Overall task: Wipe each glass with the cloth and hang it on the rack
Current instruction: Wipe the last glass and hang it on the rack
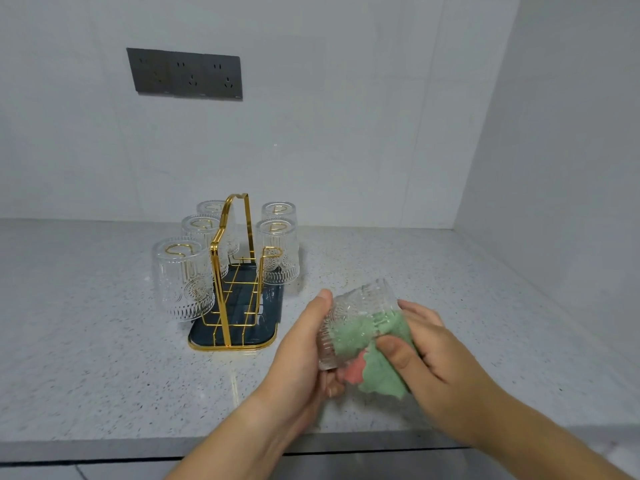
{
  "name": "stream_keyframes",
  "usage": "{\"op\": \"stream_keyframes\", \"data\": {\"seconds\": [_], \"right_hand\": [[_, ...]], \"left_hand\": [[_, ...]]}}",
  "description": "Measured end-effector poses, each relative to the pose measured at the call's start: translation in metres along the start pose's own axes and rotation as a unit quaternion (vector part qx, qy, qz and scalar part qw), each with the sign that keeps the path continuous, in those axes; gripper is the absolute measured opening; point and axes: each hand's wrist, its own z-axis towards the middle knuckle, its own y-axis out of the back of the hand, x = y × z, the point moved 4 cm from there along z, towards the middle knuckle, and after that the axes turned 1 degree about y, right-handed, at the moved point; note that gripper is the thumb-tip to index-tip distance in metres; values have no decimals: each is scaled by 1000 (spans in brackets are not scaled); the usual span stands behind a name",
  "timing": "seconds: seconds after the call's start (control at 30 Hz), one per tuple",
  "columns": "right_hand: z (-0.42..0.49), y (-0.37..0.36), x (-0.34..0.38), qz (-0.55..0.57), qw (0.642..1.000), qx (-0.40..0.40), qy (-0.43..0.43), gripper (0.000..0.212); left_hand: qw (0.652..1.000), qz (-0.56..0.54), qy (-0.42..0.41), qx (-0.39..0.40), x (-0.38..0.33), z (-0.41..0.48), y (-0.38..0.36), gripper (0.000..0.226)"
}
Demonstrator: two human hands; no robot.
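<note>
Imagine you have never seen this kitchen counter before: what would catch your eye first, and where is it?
First, the two hands low and right of centre: the left hand grips a ribbed glass while the right hand pushes a green cloth into it. Next, the gold rack at the counter's middle, with five glasses hung upside down.

Left hand (304, 341) gripping a tilted glass (356, 320), right hand (429, 355) pressing green cloth (377, 372) into it, above a speckled counter (104, 358); five glasses upturned on gold rack (235, 271) behind
</note>
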Motion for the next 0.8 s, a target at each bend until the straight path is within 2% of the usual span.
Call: {"op": "stream_keyframes", "data": {"seconds": [0.1, 0.17, 0.2, 0.27, 0.33, 0.37, 0.47, 0.5, 0.53, 0.63, 0.73, 0.8], "right_hand": [[2, 1, -1, 61, 997, -18, -50, 49], [3, 2, 8, 120, 991, -28, -49, 31], [4, 3, 13, 147, 988, -30, -43, 28], [6, 4, 19, 191, 980, -35, -46, 30], [8, 7, 20, 236, 969, -45, -55, 35], [11, 9, 19, 253, 964, -48, -64, 39], [18, 13, 17, 289, 949, -56, -113, 46], [19, 13, 17, 297, 946, -51, -124, 46], [20, 13, 18, 296, 946, -39, -122, 47], [18, 10, 19, 274, 956, -19, -101, 45], [9, 4, 20, 199, 979, 6, -43, 36], [5, 5, 19, 54, 998, 8, 10, 36]], "left_hand": [[993, 51, -94, -55, -10, 0, 2, 71], [984, 69, -143, -78, -14, -2, 2, 58], [981, 69, -160, -81, -16, -6, 1, 53], [979, 64, -179, -66, -16, -10, -3, 47], [975, 82, -200, -58, -13, -11, -3, 29], [963, 131, -225, -65, -11, -12, -1, 23], [879, 344, -317, -92, -5, -9, 11, 34], [871, 355, -325, -99, -5, -10, 13, 34], [879, 337, -322, -103, -5, -11, 12, 32], [951, 154, -255, -84, -9, -14, 0, 32], [992, 37, -78, -90, -8, -12, 0, 51], [996, -23, 68, -48, -6, -11, 1, 56]]}}
